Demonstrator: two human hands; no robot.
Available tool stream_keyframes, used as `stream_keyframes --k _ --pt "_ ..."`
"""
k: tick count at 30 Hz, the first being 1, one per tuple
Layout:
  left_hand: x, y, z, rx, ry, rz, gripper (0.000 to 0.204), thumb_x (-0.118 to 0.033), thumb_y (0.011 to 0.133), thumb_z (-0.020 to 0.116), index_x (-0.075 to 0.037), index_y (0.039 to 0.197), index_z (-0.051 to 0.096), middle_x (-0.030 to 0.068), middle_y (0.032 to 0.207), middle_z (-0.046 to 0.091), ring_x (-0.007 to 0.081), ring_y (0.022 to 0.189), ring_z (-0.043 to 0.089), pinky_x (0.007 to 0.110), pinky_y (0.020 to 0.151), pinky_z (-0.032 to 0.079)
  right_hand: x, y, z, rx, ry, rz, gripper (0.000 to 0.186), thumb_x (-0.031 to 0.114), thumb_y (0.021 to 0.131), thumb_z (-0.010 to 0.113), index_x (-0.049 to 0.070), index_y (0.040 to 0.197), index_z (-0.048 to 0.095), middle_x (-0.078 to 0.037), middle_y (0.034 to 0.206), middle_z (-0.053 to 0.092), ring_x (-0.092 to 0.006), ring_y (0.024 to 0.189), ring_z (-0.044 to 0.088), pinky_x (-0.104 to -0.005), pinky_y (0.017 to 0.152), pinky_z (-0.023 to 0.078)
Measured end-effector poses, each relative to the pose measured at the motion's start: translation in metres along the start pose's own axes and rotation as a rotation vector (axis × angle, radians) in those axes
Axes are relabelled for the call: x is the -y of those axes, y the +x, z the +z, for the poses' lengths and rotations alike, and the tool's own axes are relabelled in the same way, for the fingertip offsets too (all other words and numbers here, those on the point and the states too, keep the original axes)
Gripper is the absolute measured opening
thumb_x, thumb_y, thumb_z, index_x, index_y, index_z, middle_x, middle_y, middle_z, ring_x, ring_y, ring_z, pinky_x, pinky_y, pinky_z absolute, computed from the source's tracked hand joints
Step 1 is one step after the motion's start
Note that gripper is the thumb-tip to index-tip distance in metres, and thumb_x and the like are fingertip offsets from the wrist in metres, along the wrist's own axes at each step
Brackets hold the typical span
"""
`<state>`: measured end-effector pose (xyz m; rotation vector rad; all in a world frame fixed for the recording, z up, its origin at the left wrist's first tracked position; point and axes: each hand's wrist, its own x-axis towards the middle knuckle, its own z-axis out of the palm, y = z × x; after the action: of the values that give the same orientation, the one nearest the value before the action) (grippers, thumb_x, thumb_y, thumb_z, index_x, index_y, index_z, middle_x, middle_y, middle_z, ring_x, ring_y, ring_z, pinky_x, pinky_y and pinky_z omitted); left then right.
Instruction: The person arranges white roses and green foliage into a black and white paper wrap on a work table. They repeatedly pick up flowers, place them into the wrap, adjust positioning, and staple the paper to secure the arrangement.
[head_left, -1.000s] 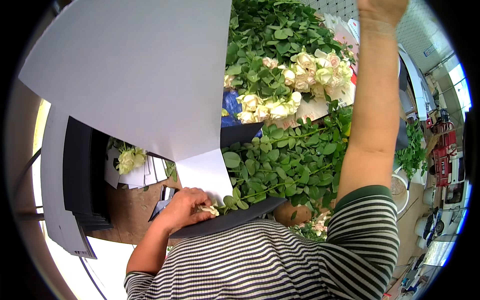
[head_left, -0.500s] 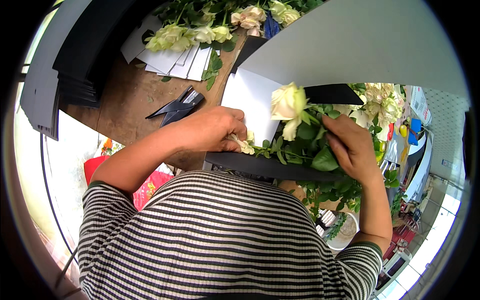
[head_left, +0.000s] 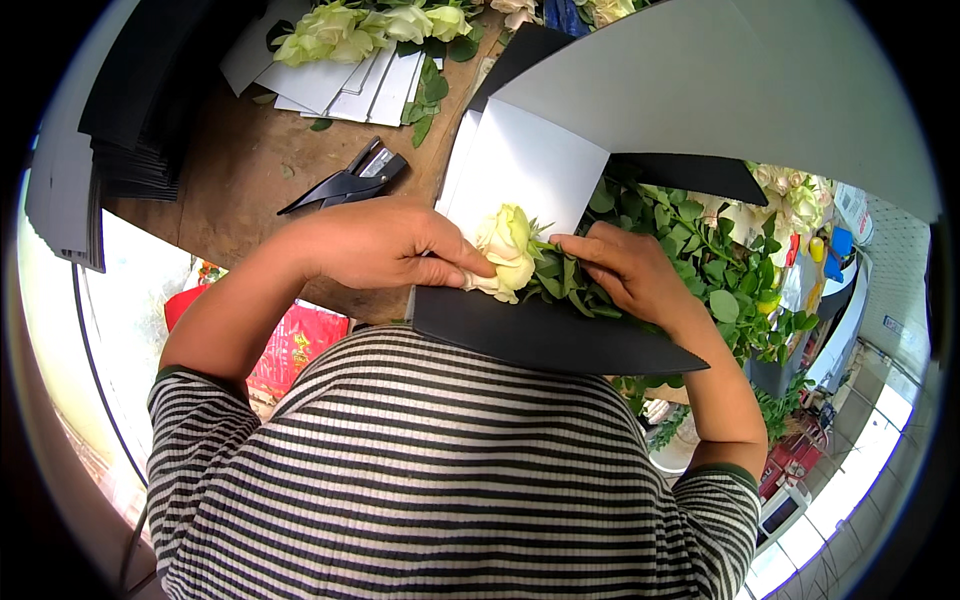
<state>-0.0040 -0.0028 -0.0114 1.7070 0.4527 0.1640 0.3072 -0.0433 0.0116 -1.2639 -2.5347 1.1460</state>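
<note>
Both closed — left hand on rose, right hand on stem

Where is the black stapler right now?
In the head view, the black stapler lies left of centre on the brown table, just beyond the left hand and on the near side of the white sheets.

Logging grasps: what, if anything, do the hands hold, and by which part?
The right hand grips a pale rose by its stem, just below the bloom. The left hand touches the petals; whether it grips them cannot be told.
</note>
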Motion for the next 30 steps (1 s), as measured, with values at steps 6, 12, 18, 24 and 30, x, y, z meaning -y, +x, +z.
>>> stream_keyframes --k 6,12,18,24,30 --pt "-0.024 0.01 -0.015 -0.446 0.283 0.135 0.043 -0.025 0.076 0.078 -0.003 0.111 0.066 0.0103 0.098 0.065 0.0248 0.085 0.063 0.034 0.07 0.048 -0.006 0.001 0.01 -0.034 0.071 0.001 0.048 -0.003 0.082 0.061 0.02 0.124 0.06 -0.008 0.078 0.053 -0.0267 0.068 0.055 -0.0367 0.06 0.044" --pt "-0.019 0.035 0.003 -0.158 0.633 0.211 0.056 -0.031 0.065 0.082 -0.007 0.111 0.059 0.0082 0.116 0.06 0.0314 0.119 0.051 0.044 0.1 0.038 -0.01 -0.003 0.019 -0.076 0.048 -0.03 0.039 0.009 0.086 0.061 0.022 0.123 0.061 -0.006 0.084 0.057 -0.0268 0.07 0.058 -0.0365 0.06 0.046" --pt "-0.032 0.036 0.008 -0.211 0.662 0.165 0.05 -0.02 0.06 0.084 -0.005 0.102 0.062 0.0092 0.112 0.059 0.031 0.106 0.055 0.044 0.092 0.042 0.01 -0.007 -0.106 -0.143 -0.062 -0.13 0.041 0.023 0.084 0.069 0.005 0.121 0.061 -0.011 0.109 0.063 -0.0251 0.097 0.063 -0.0347 0.082 0.051" --pt "-0.036 0.046 0.007 -0.16 0.625 0.196 0.048 -0.019 0.058 0.085 -0.005 0.099 0.065 0.007 0.104 0.063 0.0279 0.101 0.057 0.041 0.088 0.043 -0.157 -0.029 -0.181 -0.683 -0.164 0.481 0.038 0.028 0.095 0.054 0.01 0.128 0.058 -0.01 0.12 0.064 -0.026 0.108 0.061 -0.0341 0.094 0.047" --pt "-0.039 0.041 0.008 -0.202 0.575 0.12 0.046 -0.02 0.058 0.086 -0.005 0.097 0.067 0.0069 0.104 0.064 0.028 0.1 0.059 0.041 0.089 0.044 -0.157 0.001 -0.19 -0.622 -0.024 0.449 0.058 0.018 0.085 0.065 0.02 0.14 0.046 -0.007 0.093 0.065 -0.0162 0.085 0.061 -0.03 0.074 0.049"
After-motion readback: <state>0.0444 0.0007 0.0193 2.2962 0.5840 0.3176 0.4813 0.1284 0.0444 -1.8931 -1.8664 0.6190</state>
